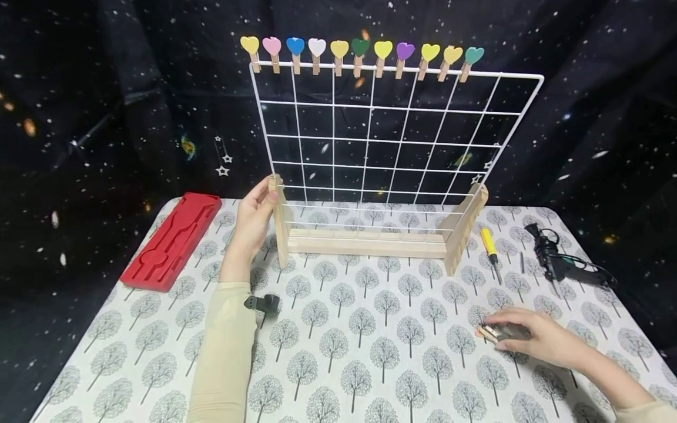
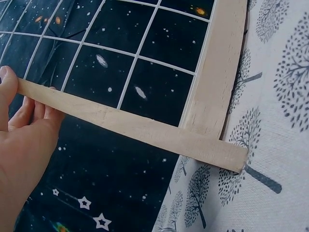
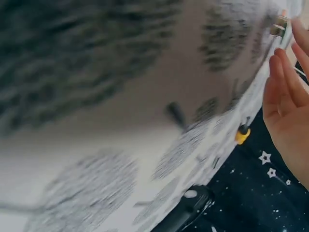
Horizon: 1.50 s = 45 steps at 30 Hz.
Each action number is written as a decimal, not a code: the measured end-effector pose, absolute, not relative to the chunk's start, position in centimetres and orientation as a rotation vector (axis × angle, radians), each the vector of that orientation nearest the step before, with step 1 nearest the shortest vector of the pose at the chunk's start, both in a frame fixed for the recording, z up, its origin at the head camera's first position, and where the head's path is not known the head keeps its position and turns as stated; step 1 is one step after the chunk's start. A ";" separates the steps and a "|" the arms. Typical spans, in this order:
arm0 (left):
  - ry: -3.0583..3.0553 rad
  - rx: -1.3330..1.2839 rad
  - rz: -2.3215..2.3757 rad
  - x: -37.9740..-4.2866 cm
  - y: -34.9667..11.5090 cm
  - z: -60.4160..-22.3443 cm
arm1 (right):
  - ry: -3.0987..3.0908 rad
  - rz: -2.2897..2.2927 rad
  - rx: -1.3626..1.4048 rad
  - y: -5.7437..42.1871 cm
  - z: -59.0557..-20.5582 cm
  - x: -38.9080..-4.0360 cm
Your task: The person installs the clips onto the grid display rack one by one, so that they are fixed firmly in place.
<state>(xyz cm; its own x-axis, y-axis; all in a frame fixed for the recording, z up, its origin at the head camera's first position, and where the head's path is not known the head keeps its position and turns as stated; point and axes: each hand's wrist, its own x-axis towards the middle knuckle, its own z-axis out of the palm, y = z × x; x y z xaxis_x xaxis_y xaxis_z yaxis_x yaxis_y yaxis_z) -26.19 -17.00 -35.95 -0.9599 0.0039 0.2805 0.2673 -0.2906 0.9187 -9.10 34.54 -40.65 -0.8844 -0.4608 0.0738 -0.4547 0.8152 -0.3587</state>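
My left hand (image 1: 256, 218) grips the upper part of the left wooden side post (image 1: 278, 217) of a stand. The left wrist view shows the thumb on one side of that post and the fingers on the other. A white wire grid (image 1: 372, 107) leans back in the stand, with a row of heart-topped clothespins (image 1: 358, 57) in several colours along its top bar. Low over the table at the right, my right hand (image 1: 545, 336) pinches a small wooden clothespin (image 1: 488, 333) at its thumb and fingertips. In the right wrist view this clothespin (image 3: 279, 26) appears at the top right corner.
A red moulded tray (image 1: 171, 242) lies at the table's left. Right of the stand are a yellow-handled screwdriver (image 1: 490, 247) and a black glue-gun-like tool (image 1: 563, 261) with a cord. The tree-print tablecloth (image 1: 365, 358) covers the table before a dark starry curtain (image 1: 132, 106).
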 end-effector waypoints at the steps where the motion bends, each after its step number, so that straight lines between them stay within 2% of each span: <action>1: -1.755 -0.343 -2.372 -26.2 -17.0 -35.9 | 2.967 -0.568 -0.771 34.7 -40.7 -8.9; 6: -1.756 -0.338 -2.367 -26.1 -17.2 -35.7 | 2.917 -0.652 -0.782 35.1 -41.0 -8.6; 14: -1.790 -0.324 -2.374 -26.0 -17.1 -35.8 | 2.963 -0.689 -0.634 35.3 -41.4 -8.2; 22: -1.832 -0.309 -2.342 -25.8 -17.0 -36.1 | 2.839 -0.764 -0.703 35.2 -41.0 -8.0; 36: -1.853 -0.297 -2.327 -25.7 -17.0 -35.6 | 2.974 -0.792 -0.748 35.6 -39.9 -8.5; 45: -1.852 -0.291 -2.328 -25.9 -17.1 -35.9 | 3.018 -0.808 -0.659 34.6 -40.3 -8.7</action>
